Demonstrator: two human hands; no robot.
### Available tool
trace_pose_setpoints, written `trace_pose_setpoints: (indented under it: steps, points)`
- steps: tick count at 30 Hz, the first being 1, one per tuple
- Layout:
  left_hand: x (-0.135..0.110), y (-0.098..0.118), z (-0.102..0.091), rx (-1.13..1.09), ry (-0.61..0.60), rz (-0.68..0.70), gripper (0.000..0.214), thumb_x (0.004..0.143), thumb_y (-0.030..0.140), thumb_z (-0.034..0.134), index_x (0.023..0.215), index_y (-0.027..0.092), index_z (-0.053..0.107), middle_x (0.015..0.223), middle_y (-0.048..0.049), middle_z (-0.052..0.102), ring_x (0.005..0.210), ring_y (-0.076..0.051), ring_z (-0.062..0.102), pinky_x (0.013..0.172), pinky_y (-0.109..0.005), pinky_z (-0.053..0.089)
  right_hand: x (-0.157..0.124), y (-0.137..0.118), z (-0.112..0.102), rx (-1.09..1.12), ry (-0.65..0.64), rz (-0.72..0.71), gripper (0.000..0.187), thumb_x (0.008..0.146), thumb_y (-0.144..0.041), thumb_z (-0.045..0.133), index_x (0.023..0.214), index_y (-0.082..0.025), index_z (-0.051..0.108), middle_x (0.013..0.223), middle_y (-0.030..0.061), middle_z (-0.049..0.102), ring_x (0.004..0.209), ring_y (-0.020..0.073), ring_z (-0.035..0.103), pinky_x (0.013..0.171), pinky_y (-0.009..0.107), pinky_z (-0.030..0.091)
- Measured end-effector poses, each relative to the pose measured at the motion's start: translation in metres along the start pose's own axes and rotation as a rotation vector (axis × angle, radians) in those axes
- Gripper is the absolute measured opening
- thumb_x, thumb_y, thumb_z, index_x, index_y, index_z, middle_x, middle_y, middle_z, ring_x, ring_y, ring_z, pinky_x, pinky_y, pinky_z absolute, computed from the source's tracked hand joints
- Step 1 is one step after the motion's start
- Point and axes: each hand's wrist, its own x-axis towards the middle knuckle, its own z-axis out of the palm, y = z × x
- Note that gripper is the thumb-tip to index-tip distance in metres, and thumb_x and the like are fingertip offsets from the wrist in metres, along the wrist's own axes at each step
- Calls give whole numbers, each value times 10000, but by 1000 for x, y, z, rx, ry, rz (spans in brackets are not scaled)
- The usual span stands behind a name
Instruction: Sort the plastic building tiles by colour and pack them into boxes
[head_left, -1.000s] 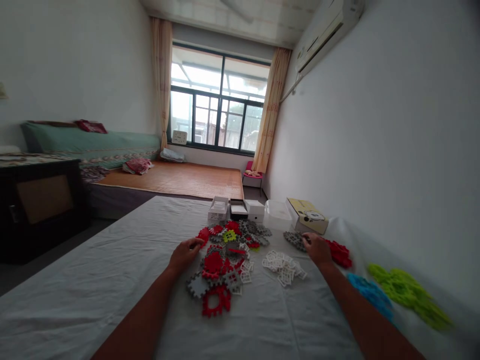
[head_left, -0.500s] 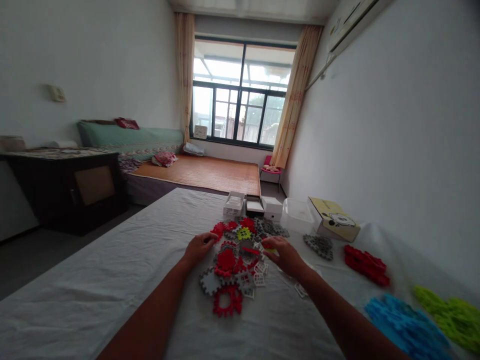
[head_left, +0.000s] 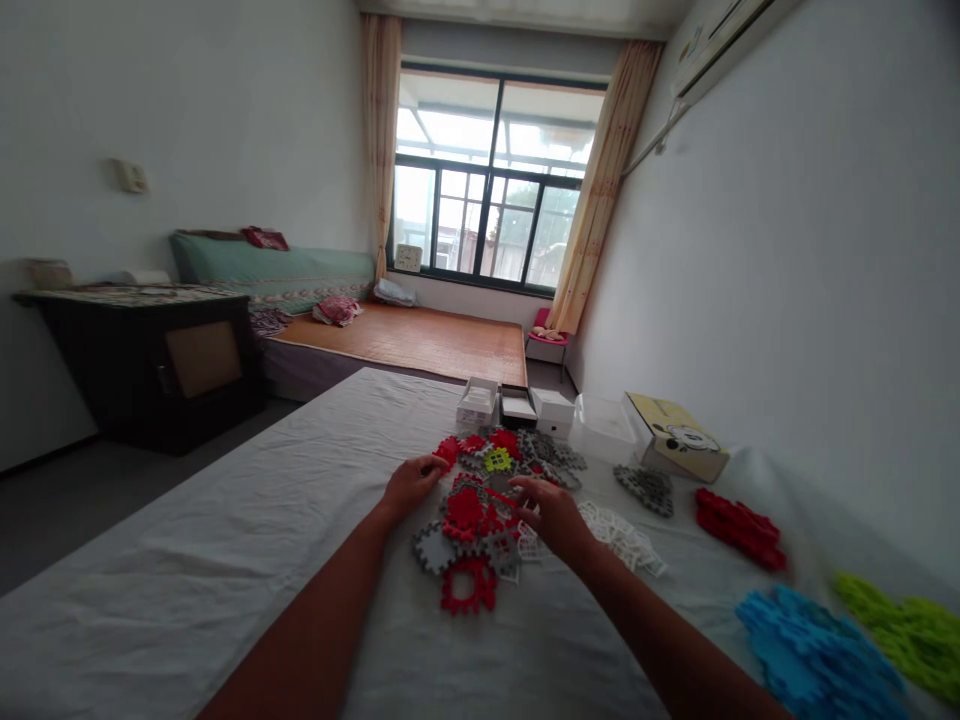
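A heap of flat interlocking puzzle pieces [head_left: 480,520], red, grey, white and one yellow-green, lies on a white sheet [head_left: 225,570]. My left hand [head_left: 411,485] rests at the heap's left edge, its fingers curled against a red piece. Over the middle of the heap, my right hand [head_left: 551,510] pinches a thin red piece [head_left: 501,496] between thumb and fingers. A red ring-shaped piece [head_left: 467,588] lies nearest to me.
Sorted piles lie to the right: white pieces [head_left: 622,535], grey [head_left: 646,487], red [head_left: 739,527], blue [head_left: 810,650], green [head_left: 907,630]. Small white boxes [head_left: 517,405], a clear tub [head_left: 604,430] and a yellow carton [head_left: 675,435] stand behind. A dark cabinet [head_left: 150,365] stands at left.
My right hand left the grey pile at right, crossed to the central heap and closed on a thin red piece. The left hand stayed at the heap's left edge.
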Motion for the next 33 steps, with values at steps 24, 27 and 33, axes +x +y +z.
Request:
trace_pose_setpoints:
  steps: [24, 27, 33]
  points:
    - [-4, 5, -3, -19, 0, -29, 303, 746, 379, 535, 913, 202, 716, 945, -22, 736, 905, -194, 658, 815, -260, 490, -28, 10, 6, 91, 373, -155, 346, 916, -159, 372, 1190, -254, 560, 1179, 92, 576, 1151, 185, 530, 993, 355, 435]
    - [-3, 4, -4, -12, -5, -19, 318, 746, 390, 532, 926, 204, 717, 953, -18, 735, 907, -194, 659, 816, -258, 489, -26, 11, 1, 150, 373, -52, 245, 905, -231, 435, 1067, -241, 619, 1028, 73, 648, 984, 184, 616, 878, 318, 499]
    - [1, -5, -2, -48, -25, -8, 333, 749, 405, 524, 930, 195, 708, 949, -26, 736, 900, -196, 665, 804, -256, 493, -21, 61, -52, 158, 383, 229, 262, 856, -365, 510, 1030, -237, 657, 962, 54, 712, 860, 192, 667, 775, 293, 516]
